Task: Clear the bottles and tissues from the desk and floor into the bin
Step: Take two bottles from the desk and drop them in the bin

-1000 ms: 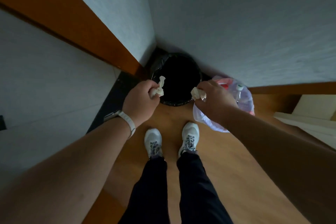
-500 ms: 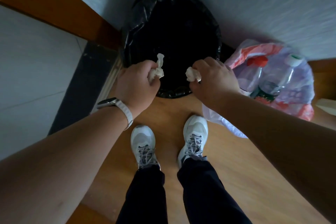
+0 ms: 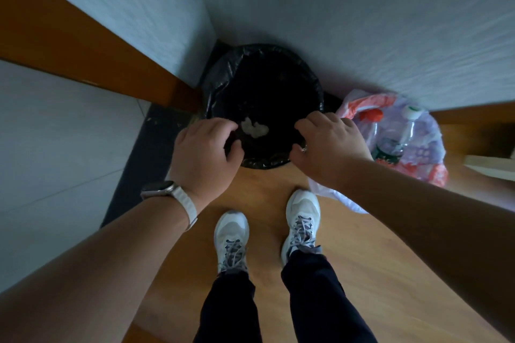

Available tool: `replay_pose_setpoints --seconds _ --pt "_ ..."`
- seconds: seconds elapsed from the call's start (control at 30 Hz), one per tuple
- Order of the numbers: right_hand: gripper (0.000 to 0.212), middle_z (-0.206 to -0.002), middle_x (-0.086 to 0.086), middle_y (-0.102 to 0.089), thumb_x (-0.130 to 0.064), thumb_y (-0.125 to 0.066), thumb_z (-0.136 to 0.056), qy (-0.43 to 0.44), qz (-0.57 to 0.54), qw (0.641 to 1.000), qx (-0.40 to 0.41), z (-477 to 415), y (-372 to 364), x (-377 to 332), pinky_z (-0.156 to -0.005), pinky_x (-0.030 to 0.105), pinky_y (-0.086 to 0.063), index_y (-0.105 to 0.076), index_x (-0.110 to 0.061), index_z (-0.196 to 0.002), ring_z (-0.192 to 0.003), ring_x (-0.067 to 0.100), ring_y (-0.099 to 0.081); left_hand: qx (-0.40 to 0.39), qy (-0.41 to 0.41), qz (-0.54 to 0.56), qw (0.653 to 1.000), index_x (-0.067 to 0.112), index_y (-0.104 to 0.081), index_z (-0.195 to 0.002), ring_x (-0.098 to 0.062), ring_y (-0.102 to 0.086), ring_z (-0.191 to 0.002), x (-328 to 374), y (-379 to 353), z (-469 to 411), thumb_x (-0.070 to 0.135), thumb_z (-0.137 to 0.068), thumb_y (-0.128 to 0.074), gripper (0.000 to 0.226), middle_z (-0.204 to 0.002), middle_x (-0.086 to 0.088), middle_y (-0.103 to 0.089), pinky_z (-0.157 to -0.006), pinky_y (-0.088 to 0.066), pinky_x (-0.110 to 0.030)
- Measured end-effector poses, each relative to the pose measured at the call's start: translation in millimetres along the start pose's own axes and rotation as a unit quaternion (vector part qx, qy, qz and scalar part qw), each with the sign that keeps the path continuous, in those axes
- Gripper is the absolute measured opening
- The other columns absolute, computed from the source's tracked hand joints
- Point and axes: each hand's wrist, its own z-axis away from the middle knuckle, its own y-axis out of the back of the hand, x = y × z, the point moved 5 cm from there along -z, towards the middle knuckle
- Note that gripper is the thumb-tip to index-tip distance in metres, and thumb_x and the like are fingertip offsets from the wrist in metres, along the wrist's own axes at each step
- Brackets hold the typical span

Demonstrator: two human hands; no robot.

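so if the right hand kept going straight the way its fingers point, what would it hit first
Probably the black liner inside the bin. The right hand hovers open over the near rim, its fingers pointing forward and left across the opening. The tissue lies off that line; depth is unclear.

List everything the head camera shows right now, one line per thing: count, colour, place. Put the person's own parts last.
bin: one, black liner, in the wall corner
tissues: pale crumpled clump, count unclear, inside the bin between the hands
plastic bag: one, translucent with red print, on the floor right of the bin
bottles: two visible, clear, one red cap and one white cap, inside the bag
floor: wood-coloured, under the feet
walls: pale grey, with a brown wooden band on the left
watch: one, white strap, left wrist
shoes: two, white
trousers: dark
left hand: open, at the bin's near rim
right hand: open, at the bin's near rim
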Motion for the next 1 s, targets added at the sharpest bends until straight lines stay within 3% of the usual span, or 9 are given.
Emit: replay_pose_setpoints --seconds 0.2,0.5,0.73,0.87,1.0 --pt "0.033 -0.106 0.003 -0.062 -0.042 -0.048 -0.087 -0.052 0.001 0.996 0.071 57 94 -18 -0.088 0.041 -0.040 -0.063 -0.019 -0.105 -0.100 0.028 -0.056 -0.063 -0.040 -0.054 0.996 0.015 -0.061 -0.128 -0.024 -0.051 -0.126 34 93 22 0.032 -0.090 -0.060 0.041 -0.133 -0.005 -0.059 -0.103 -0.043 -0.048" --pt "0.034 -0.113 0.002 -0.060 -0.042 -0.049 -0.090 -0.084 -0.040 0.988 0.126 172 227 -70 -0.094 0.043 -0.041 -0.062 -0.020 -0.112 -0.110 0.026 -0.053 -0.036 -0.118 -0.100 0.987 0.017 -0.056 -0.133 -0.027 -0.049 -0.127 124 239 71 0.035 -0.091 -0.058 0.046 -0.136 -0.008 -0.056 -0.103 -0.041 -0.048" --pt "0.037 -0.122 -0.001 -0.057 -0.044 -0.048 -0.088 -0.137 -0.026 0.975 0.175 291 334 -79 -0.099 0.039 -0.036 -0.058 -0.024 -0.118 -0.116 0.023 -0.050 -0.013 -0.242 -0.117 0.963 0.015 -0.059 -0.130 -0.029 -0.055 -0.120 211 339 108 0.035 -0.091 -0.059 0.044 -0.131 -0.008 -0.059 -0.095 -0.045 -0.045" --pt "0.038 -0.130 -0.003 -0.053 -0.043 -0.048 -0.093 -0.176 -0.016 0.960 0.215 354 374 -77 -0.103 0.037 -0.033 -0.054 -0.026 -0.125 -0.122 0.021 -0.046 -0.013 -0.277 -0.131 0.952 0.016 -0.060 -0.129 -0.029 -0.055 -0.120 246 376 121 0.041 -0.089 -0.047 0.049 -0.132 -0.007 -0.060 -0.096 -0.045 -0.044" --pt "0.042 -0.137 -0.005 -0.049 -0.048 -0.046 -0.093 -0.218 -0.011 0.947 0.234 411 395 -69 -0.106 0.039 -0.033 -0.050 -0.029 -0.130 -0.127 0.021 -0.043 0.006 -0.327 -0.124 0.937 0.014 -0.064 -0.125 -0.033 -0.058 -0.114 292 406 138 0.039 -0.084 -0.050 0.050 -0.127 -0.011 -0.063 -0.093 -0.047 -0.044"
